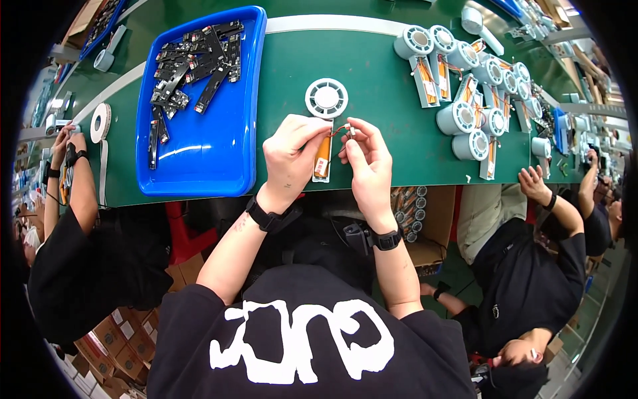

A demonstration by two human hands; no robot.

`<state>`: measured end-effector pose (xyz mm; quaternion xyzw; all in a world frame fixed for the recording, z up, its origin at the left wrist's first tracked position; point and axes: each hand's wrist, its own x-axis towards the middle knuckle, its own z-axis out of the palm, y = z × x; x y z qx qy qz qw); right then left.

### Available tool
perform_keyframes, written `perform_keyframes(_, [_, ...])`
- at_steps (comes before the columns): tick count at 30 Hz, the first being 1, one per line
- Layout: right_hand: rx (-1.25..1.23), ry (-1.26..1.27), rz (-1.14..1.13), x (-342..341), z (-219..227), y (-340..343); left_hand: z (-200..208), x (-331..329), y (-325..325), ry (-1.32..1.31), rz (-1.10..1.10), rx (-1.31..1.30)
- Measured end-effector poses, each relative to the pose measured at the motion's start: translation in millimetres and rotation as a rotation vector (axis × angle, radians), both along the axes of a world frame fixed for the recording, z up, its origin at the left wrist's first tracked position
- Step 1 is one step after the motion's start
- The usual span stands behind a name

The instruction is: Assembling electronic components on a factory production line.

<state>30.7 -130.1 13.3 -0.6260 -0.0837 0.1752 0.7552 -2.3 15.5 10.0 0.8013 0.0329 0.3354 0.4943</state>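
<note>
A glossy green bench (372, 66) spans the view, a pale strip (332, 23) curving along its far part. Near its front edge lies a pale-blue plastic device with a round slotted head (326, 98), its narrow handle holding an orange battery pack (323, 156). The left hand (289, 153) is closed in a pinch where thin red wires (340, 128) leave the handle; the right hand (369, 159) pinches a small pale piece beside the wires, too small to identify. To the left, a bright-blue plastic tray (199, 156) bears slim black circuit boards (212, 90), with a white tape roll (104, 120) beyond. Rightward sits a cluster of similar pale-blue devices (455, 118). Black-shirted co-workers (518, 272) sit either side; brown cardboard cartons (113, 339) fill the floor at lower left.
</note>
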Motion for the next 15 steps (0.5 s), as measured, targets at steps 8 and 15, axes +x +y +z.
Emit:
perform_keyframes(8, [-0.13,-0.236,-0.036,3.3,-3.2,-0.5,-5.8,2.6,3.6,-0.024,-0.064,0.109])
perform_keyframes(15, [-0.129,-0.326,-0.018,7.2,-5.4,-3.4,-12.2,1.2,-2.1,0.042,-0.054,-0.2])
